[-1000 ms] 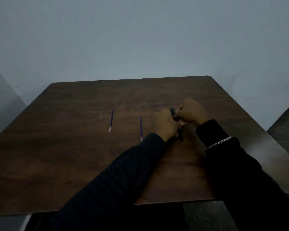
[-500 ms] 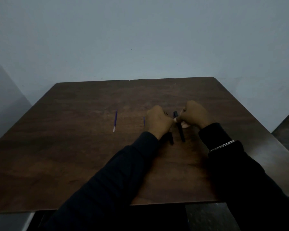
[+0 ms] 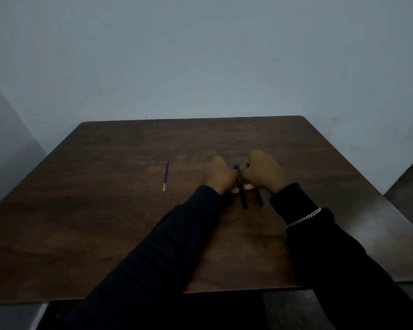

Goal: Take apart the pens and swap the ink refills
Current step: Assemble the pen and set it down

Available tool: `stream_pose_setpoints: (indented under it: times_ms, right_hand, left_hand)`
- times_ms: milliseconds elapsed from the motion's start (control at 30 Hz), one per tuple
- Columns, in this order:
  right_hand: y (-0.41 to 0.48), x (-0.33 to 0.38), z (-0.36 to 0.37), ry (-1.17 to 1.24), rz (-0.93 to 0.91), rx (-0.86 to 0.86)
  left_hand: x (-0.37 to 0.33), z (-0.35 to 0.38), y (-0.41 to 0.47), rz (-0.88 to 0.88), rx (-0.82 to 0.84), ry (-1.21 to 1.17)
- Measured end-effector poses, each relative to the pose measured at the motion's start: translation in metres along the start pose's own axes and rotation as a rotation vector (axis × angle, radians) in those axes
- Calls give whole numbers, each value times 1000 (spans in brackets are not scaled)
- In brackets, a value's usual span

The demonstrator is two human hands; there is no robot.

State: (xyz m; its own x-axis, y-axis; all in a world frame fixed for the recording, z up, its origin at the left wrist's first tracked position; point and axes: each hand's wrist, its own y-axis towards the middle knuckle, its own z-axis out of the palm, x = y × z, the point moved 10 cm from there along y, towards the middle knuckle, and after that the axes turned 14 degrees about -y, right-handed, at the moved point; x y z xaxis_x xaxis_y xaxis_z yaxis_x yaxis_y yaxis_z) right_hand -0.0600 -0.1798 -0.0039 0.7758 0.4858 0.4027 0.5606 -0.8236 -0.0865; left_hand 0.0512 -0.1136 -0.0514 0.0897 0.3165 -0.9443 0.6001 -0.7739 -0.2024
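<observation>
A thin blue ink refill (image 3: 165, 175) with a pale tip lies alone on the brown table (image 3: 105, 222), left of my hands. My left hand (image 3: 218, 176) and my right hand (image 3: 264, 173) are closed side by side at mid-table. A dark pen barrel (image 3: 243, 198) runs between them, gripped by my left hand, with my right fingertips at its far end. A second dark barrel (image 3: 259, 198) sticks out from under my right hand towards me. A second refill is hidden behind my left hand.
The table's far edge meets a plain grey-blue wall (image 3: 200, 67). Its near edge (image 3: 236, 290) lies under my forearms. A silver bracelet (image 3: 304, 219) sits on my right wrist. Dark floor (image 3: 408, 186) shows to the right.
My left hand moved left towards the second refill and covered it, then came back beside my right hand. Two separate barrels now show where one was visible a second ago.
</observation>
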Motion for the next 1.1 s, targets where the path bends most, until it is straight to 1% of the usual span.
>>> stream_pose_setpoints:
  times_ms: [233, 300, 367, 533, 667, 833, 900, 1000, 1033, 1100]
  right_hand:
    - [-2, -6, 17, 186, 77, 127]
    - [-4, -4, 18, 256, 67, 141]
    - [-6, -1, 15, 313, 43, 120]
    - [-10, 20, -1, 379, -62, 42]
    - [-10, 38, -14, 423, -150, -8]
    - [-6, 58, -16, 484, -215, 19]
    - [-2, 65, -18, 500, -254, -5]
    - [3, 75, -22, 590, -305, -42]
    - [5, 79, -21, 621, -317, -47]
    - [6, 84, -19, 656, -350, -66]
  left_hand:
    - [8, -6, -6, -17, -5, -139]
    - [8, -13, -7, -7, -29, -151]
    - [6, -19, -8, 18, -35, -182]
    - [-13, -35, -14, 133, -42, -154]
    - [-32, -50, -22, 267, -29, -164]
    - [-48, -72, -30, 391, -12, -100]
    - [-49, -81, -30, 419, -2, -59]
    - [-48, -90, -30, 471, 25, -8]
    - [-48, -93, -31, 506, 19, 24]
    - [-50, -101, -36, 609, -49, 135]
